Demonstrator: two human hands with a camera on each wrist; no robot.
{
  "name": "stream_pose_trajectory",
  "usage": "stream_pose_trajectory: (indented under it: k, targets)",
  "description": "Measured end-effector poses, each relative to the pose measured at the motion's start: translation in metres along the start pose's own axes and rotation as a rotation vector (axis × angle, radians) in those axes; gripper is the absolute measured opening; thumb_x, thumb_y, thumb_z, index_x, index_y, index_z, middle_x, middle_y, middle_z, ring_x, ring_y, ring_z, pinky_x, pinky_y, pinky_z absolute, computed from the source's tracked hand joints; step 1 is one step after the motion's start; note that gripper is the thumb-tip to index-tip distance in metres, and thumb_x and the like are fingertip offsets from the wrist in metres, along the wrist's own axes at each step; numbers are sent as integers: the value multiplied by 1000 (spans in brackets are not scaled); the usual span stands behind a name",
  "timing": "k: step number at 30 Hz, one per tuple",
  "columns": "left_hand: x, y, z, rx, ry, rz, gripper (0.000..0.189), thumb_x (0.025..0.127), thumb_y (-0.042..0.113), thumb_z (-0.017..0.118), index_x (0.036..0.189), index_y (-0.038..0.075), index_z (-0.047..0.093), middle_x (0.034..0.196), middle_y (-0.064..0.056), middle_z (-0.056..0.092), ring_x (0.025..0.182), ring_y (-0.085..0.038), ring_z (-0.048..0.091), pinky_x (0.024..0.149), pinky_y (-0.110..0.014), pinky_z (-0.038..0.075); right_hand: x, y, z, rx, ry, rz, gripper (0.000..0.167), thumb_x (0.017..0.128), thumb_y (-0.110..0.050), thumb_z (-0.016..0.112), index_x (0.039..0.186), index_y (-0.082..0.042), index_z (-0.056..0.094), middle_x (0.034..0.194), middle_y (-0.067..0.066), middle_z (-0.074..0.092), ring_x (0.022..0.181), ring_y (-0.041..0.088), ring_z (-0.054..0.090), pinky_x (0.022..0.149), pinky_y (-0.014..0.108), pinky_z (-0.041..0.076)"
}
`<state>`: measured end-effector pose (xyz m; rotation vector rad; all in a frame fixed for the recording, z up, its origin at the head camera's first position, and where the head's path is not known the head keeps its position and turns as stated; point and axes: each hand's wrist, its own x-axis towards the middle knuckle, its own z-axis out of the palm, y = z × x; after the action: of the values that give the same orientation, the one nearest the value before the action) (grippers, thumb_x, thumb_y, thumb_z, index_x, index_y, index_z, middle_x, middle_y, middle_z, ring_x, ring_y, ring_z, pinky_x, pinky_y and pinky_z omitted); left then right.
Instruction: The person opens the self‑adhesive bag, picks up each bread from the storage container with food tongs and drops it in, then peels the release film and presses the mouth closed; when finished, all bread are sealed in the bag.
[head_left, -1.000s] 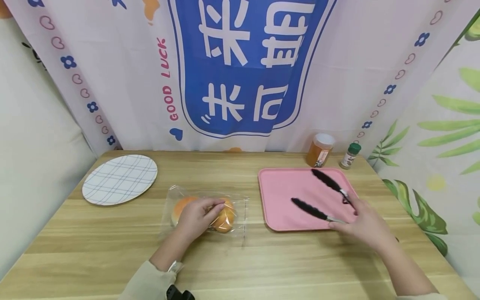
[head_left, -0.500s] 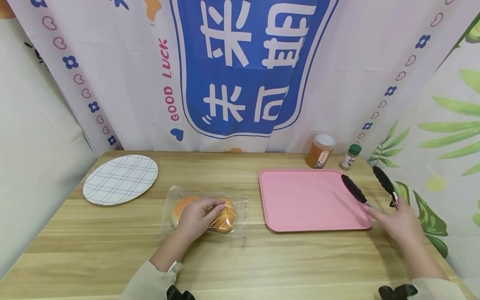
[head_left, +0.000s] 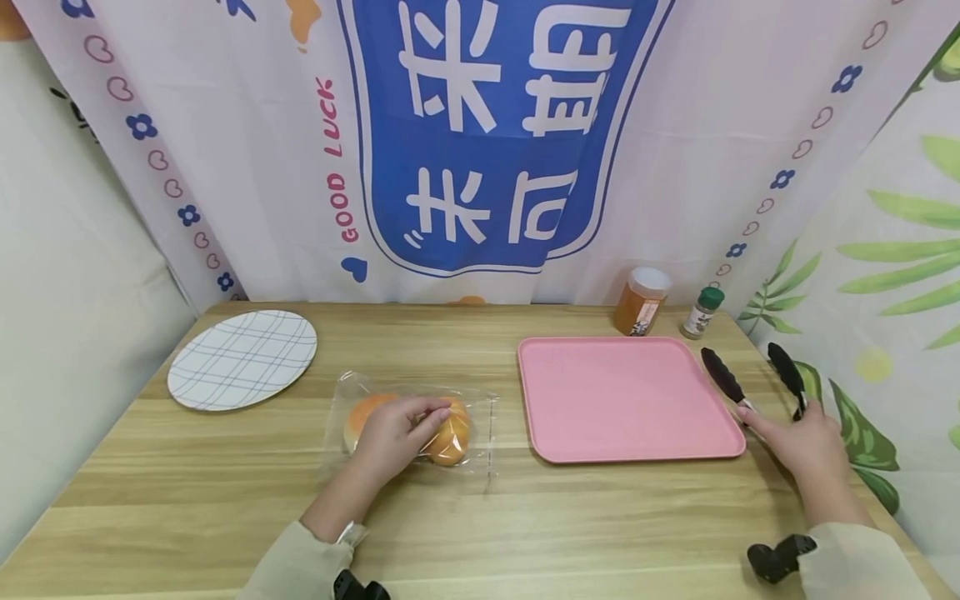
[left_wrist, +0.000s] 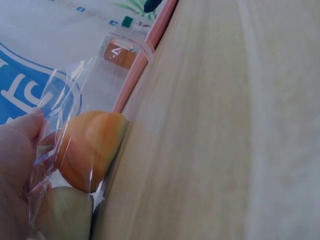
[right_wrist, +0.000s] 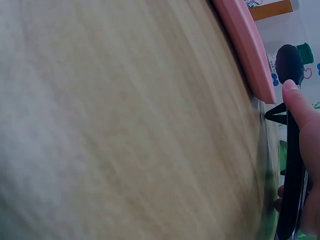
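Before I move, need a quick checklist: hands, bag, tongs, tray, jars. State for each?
1. A left hand grip on the bag: ok, fingers hold its film.
2. The buns inside that bag: ok, the film covers them.
3. A right hand grip on the tongs: ok.
4. Tongs closed: not ok, their arms are spread apart.
5. Tongs not touching the tray: cannot tell, they sit close by its right edge.
6. The amber jar and green-capped shaker upright: ok, both stand behind the tray.
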<state>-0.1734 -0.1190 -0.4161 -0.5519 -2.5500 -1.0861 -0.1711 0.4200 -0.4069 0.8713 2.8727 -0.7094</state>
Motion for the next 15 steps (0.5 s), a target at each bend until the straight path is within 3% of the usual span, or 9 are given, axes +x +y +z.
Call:
stream_pose_trajectory:
  k: [15]
  targets:
    - [0, -1, 3, 14, 35, 28, 7, 89, 19, 73, 90, 13, 77, 86, 2, 75, 75, -9, 66, 64, -24, 54, 9, 4, 0, -44, -26, -31, 127, 84, -80, 43, 146, 19, -7, 143, 51, 11, 130, 67, 19, 104, 74, 30]
